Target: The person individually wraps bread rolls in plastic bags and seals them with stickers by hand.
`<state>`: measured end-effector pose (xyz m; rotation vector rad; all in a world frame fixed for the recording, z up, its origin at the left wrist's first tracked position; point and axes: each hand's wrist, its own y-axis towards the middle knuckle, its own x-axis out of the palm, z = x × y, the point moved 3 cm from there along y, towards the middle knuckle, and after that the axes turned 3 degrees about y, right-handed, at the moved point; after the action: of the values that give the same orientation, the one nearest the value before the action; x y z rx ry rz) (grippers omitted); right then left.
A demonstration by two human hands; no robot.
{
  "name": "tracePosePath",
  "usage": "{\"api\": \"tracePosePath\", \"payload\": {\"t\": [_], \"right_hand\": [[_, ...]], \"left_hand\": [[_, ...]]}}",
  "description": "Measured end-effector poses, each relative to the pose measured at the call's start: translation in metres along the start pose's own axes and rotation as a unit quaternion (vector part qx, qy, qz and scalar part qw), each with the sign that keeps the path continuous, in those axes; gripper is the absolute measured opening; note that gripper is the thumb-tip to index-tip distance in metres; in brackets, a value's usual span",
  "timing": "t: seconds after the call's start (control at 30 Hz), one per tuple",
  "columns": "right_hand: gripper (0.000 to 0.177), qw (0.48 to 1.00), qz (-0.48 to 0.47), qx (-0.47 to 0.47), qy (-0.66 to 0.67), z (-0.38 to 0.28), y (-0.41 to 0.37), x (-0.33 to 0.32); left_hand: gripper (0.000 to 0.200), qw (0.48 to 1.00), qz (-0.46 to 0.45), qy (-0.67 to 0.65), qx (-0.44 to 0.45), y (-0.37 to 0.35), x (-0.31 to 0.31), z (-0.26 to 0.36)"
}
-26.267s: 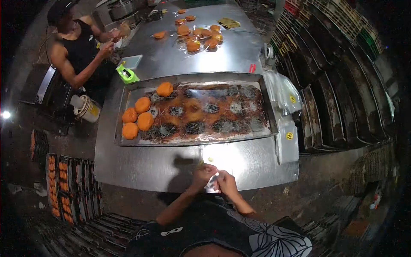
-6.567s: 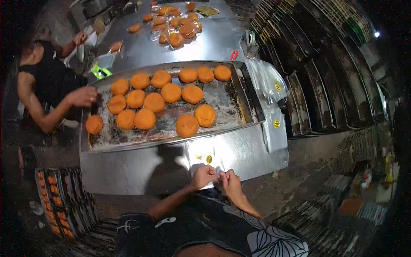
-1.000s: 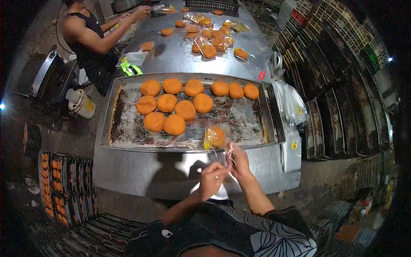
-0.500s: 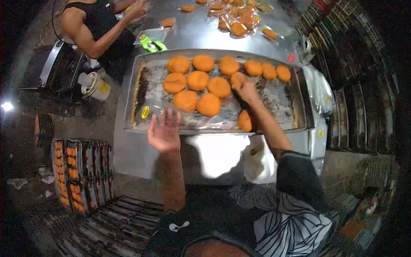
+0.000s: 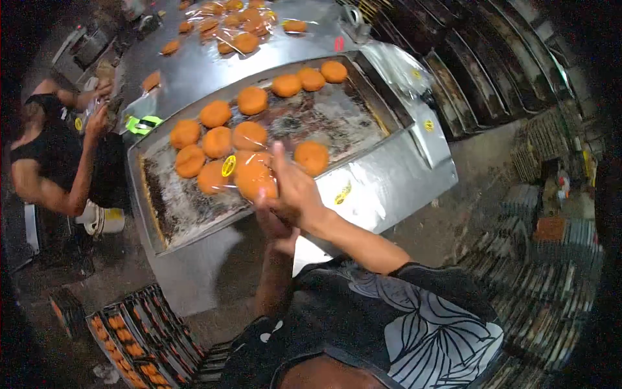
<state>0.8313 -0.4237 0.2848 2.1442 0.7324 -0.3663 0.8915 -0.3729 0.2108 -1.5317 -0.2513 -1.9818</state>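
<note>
In front of me a round orange-brown bun (image 5: 256, 180) is in or behind a clear plastic bag with a yellow label (image 5: 229, 166). My right hand (image 5: 297, 193) grips the bun from its right side, thumb pointing up. Below it, my left hand (image 5: 277, 230) is closed at the bag's near end, largely covered by the right hand. Both hands are over the near edge of a metal baking tray (image 5: 162, 249), where several more buns (image 5: 251, 100) lie in loose rows. One bun (image 5: 311, 157) sits just right of my right hand.
Several bagged buns (image 5: 246, 43) are heaped on the metal table (image 5: 188, 285) beyond the tray. A green tape dispenser (image 5: 143, 124) lies at the tray's far left corner. Clear bags (image 5: 395, 68) are at the right. Another person (image 5: 55, 149) handles a bag at left, beside a white bucket (image 5: 107, 220).
My view has turned, shifting the tray left. My right hand has brought a bun from the tray's right part to my left hand, which was spread open and is now closed at the bag.
</note>
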Motion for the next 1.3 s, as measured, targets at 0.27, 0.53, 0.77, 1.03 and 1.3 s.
{"api": "tracePosePath", "payload": {"t": [0.27,0.53,0.77,1.03,1.3], "right_hand": [[0.034,0.964,-0.116,0.215,-0.102,0.103,0.018,-0.055],[0.043,0.988,-0.116,0.072,0.065,0.078,0.014,-0.059],[0.021,0.833,-0.257,0.474,0.123,0.104,-0.169,-0.105],[0.014,0.891,-0.025,0.440,-0.112,0.104,-0.191,-0.133],[0.050,0.647,0.210,0.393,0.619,0.141,-0.033,-0.119]], "left_hand": [[0.028,0.919,-0.056,0.388,-0.049,-0.023,-0.021,-0.084],[0.028,0.417,-0.418,0.805,0.057,-0.037,-0.103,-0.198],[0.022,0.799,-0.224,0.514,-0.219,-0.011,-0.043,-0.143],[0.016,0.759,-0.210,0.581,-0.206,-0.021,-0.022,-0.179],[0.023,0.869,-0.032,0.462,0.173,0.015,0.036,-0.159]]}}
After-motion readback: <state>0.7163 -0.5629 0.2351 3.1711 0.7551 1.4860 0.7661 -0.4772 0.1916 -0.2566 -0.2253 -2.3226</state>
